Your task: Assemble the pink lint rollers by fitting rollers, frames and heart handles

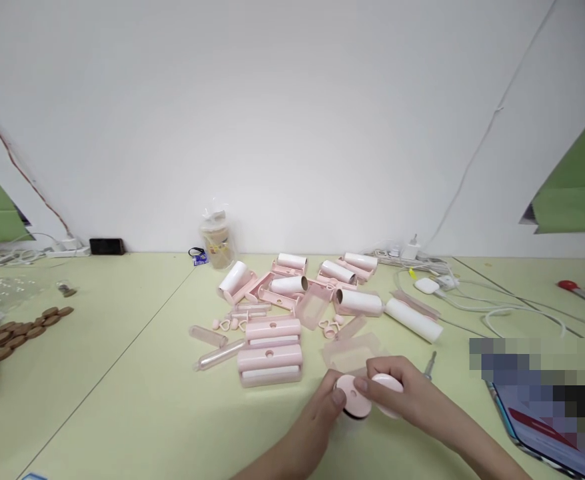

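Pinching a pink disc [355, 405] in the left hand [322, 403], steadying its edge with the right hand [408, 385], just over the green table [157, 407].

Clasping a second pink piece [391, 381] in the same right-hand grip, possibly overstretching those fingers and risking, through one loosened digit or a slick surface, a drop to the tabletop or a knocked disc. Showing a round, glossy face with a small hole, a dark band beneath and a pale, blurred body below; sitting nearer than, and right of, a boxy pink roller [287, 358].
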The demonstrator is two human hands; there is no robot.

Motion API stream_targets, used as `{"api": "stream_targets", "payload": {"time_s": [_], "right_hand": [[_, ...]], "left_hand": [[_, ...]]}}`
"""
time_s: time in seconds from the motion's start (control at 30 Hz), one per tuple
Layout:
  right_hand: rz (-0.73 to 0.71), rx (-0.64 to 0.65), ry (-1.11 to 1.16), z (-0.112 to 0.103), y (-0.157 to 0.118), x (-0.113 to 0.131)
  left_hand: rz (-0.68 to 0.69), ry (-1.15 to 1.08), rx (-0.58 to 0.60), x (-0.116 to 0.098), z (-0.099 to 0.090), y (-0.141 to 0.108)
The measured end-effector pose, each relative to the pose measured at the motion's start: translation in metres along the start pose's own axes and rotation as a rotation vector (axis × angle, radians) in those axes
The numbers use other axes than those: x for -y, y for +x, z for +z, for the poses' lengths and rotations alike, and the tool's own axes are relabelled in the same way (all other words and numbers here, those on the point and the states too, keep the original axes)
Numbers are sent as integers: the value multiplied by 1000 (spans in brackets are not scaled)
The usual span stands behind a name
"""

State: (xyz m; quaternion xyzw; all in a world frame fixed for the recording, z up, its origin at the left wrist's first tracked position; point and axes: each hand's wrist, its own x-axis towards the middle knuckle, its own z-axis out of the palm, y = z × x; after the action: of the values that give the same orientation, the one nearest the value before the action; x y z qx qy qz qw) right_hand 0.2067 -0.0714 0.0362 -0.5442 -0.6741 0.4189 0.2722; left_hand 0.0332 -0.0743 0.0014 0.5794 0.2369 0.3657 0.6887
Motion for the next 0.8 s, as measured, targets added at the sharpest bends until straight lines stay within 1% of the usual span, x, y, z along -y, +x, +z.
{"api": "stream_targets", "payload": {"time_s": [0.07,0.13,0.2,0.23,0.3,0.37,0.43,0.47,0.53,0.6,0.67,0.73,0.77,0.8], "right_hand": [[29,-21,-18,3,-1,1],[24,-47,-30,7,-3,2],[28,-33,50,10,-4,2],[48,-23,126,12,-4,1],[103,-29,294,13,-3,0],[110,-53,400,15,-1,-2],[39,-48,441,15,-1,-3],[-6,-39,461,15,-2,-4],[-111,-19,482,14,-8,-5],[-246,-6,419,12,-16,-4],[-395,6,297,12,-25,-4],[-517,23,163,14,-31,-5],[-539,32,107,16,-34,-5],[-531,38,58,19,-35,-6]], "left_hand": [[-23,-17,-30,0,3,1],[-61,-26,-85,4,5,2],[-58,-21,-143,8,6,2],[-31,-18,-169,10,6,2],[64,-44,-230,10,4,2],[158,-161,-287,3,1,1],[218,-377,-313,-10,-2,0],[223,-498,-309,-17,-3,-1],[191,-709,-273,-30,-3,-2],[129,-850,-216,-39,-2,-3],[78,-944,-163,-42,0,-3],[43,-1018,-133,-41,2,-3],[24,-1054,-124,-38,2,-2],[5,-1088,-121,-36,2,-1]]}}
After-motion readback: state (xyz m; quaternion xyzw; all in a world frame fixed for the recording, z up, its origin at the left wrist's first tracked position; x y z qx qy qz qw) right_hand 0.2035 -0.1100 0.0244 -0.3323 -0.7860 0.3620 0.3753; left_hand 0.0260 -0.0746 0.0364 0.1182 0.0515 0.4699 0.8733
